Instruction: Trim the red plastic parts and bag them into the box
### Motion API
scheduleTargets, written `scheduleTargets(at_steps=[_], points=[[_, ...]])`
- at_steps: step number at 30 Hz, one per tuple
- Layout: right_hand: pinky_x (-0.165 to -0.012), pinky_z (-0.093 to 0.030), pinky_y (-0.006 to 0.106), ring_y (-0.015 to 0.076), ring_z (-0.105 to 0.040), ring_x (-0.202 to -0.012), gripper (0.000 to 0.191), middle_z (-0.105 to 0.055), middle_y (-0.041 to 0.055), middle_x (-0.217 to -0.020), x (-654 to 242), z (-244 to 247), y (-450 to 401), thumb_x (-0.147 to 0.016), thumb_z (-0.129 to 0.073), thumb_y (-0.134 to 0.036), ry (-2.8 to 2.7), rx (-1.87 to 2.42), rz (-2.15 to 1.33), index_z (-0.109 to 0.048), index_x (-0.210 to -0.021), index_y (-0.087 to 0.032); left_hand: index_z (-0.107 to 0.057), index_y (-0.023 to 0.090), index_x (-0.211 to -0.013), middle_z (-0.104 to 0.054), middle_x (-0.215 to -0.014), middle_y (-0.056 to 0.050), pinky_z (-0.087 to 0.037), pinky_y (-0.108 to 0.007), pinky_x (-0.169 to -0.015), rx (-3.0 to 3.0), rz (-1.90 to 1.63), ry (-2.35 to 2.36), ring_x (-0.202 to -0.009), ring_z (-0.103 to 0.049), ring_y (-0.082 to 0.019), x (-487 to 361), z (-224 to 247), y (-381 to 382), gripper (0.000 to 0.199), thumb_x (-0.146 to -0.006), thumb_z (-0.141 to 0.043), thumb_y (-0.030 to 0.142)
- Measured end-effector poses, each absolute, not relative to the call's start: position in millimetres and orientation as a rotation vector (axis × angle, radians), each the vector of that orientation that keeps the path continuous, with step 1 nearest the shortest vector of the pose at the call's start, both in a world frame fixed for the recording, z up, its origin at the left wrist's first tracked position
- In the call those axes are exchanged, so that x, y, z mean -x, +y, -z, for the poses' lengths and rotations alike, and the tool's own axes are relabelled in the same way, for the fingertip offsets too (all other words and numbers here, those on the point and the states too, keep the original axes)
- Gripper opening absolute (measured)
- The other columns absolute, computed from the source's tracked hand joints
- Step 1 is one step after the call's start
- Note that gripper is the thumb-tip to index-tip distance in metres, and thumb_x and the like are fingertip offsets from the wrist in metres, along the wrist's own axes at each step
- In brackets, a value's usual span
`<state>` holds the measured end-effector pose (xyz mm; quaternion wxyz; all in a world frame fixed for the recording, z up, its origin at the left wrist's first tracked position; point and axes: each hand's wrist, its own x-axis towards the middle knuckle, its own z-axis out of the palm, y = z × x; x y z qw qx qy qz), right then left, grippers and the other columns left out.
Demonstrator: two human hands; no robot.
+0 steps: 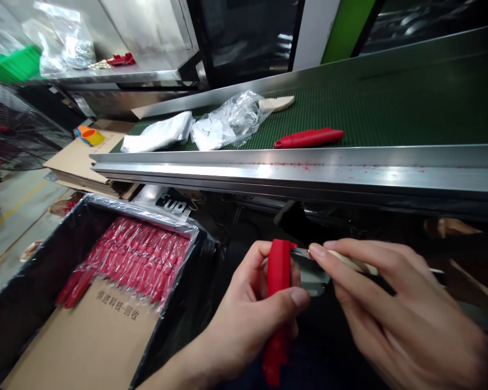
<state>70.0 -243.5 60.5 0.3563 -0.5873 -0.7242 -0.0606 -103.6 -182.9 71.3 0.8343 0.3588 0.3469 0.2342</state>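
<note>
A left hand [244, 319] grips a red plastic part [279, 268] upright in the near centre. The right hand [390, 292], just to its right, pinches a pale-handled blade [301, 252], its tip at the part's top edge, beside a small red sliver [293, 245]. If the blade skids off, it could cut the left fingers curled behind the part; pressing too hard could gouge the plastic. A loose sliver might drop onto the wrapped red parts [134, 254] in the crate [146, 355], near left.
</note>
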Motion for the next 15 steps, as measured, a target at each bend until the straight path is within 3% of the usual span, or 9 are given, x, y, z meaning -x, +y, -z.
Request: scheduleTargets(at_steps=[11, 15], points=[[-0.079, -0.048, 0.040, 0.0240, -0.062, -0.094, 0.047, -0.066, 0.0104, -0.110, -80.2, -54.2, -239.8, -0.083, -0.063, 0.001, -1.767, 1.574, 0.255, -0.065, -0.125, -0.019, -0.052, 0.019, -0.094, -0.054, -0.077, 0.003, -0.042, -0.012, -0.047, -0.761, -0.376, 0.622, -0.053, -0.048, -0.003, 110.8, -73.8, -184.5, 0.028, -0.078, -0.074, 0.024], [-0.083, -0.050, 0.033, 0.0194, -0.064, -0.098, 0.043, -0.065, 0.0060, -0.116, -81.5, -55.4, -244.5, -0.086, -0.061, -0.003, -1.585, 1.613, 0.120, -0.066, -0.124, -0.022, -0.051, 0.021, -0.098, -0.058, -0.080, 0.001, -0.040, -0.010, -0.043, -0.570, -0.403, 0.511, -0.050, -0.048, -0.002, 110.6, -68.3, -191.7, 0.026, -0.081, -0.071, 0.024]])
